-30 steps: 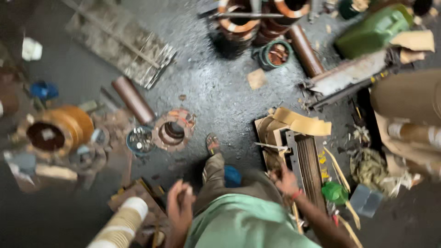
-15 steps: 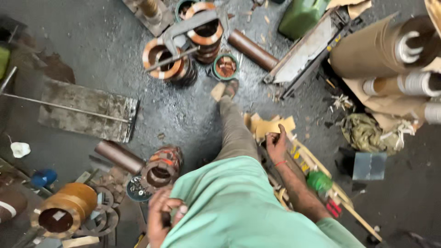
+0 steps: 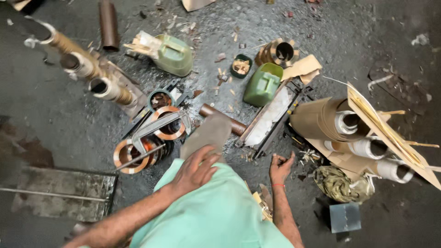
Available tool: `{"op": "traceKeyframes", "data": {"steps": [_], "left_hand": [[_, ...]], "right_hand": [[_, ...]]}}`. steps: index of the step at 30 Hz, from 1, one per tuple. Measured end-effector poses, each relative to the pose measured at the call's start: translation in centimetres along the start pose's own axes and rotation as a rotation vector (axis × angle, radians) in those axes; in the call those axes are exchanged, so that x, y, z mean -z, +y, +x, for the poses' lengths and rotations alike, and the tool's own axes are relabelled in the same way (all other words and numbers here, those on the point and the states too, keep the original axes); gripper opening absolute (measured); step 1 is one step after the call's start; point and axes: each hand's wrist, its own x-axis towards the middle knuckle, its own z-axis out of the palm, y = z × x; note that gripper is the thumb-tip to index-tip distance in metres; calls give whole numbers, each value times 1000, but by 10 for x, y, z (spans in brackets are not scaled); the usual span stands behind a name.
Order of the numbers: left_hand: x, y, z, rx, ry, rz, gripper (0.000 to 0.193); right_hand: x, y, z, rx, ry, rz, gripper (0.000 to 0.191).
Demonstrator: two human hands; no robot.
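My left hand (image 3: 195,170) lies flat on my raised knee, over the light green shirt (image 3: 216,211), fingers spread and holding nothing. My right hand (image 3: 281,167) hovers just above the dark floor, fingers loosely curled upward and empty, close to a long metal frame (image 3: 271,119). Just ahead of the knee lie a brown tube (image 3: 232,124) and copper coil rings (image 3: 167,124) under a metal clamp bar. Another copper ring (image 3: 128,156) sits to their left.
Two green jerrycans (image 3: 264,85) (image 3: 172,55) and a small green bowl (image 3: 241,66) stand farther off. Brown paper rolls (image 3: 353,121) lie at right above a rag (image 3: 342,183) and a grey block (image 3: 344,217). Wound spools (image 3: 92,78) are at left, a metal plate (image 3: 55,193) at lower left.
The view has swung round over the floor. My left hand rose from beside my body onto my knee. My right hand left the cardboard pieces and now hangs near the metal frame.
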Motion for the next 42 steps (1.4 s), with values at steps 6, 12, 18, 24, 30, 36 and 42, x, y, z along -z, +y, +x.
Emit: {"op": "traceKeyframes", "data": {"steps": [6,12,18,24,30,36,42], "left_hand": [[17,-25,158,-170,-166,-294,60],[-17,-135,324,18,-129,-665,58],[-49,-323,539,208,-137,-416,55],[-24,-380,660,-55,-207,-218,49],[-48,-388,829,-138,-66,-530,49],[-132,-440,1001,51,-208,-847,45],[-270,-535,1225,-195,-80,-268,40]], "right_hand": [[-28,-12,43,-87,142,5,83],[-103,-38,142,-478,144,194,86],[-221,-120,359,-487,115,-66,88],[-246,-172,517,-318,180,62,87],[-282,-204,666,-429,206,-111,87],[-343,-217,817,-517,131,82,89],[-344,-192,1009,-596,29,-174,93]]}}
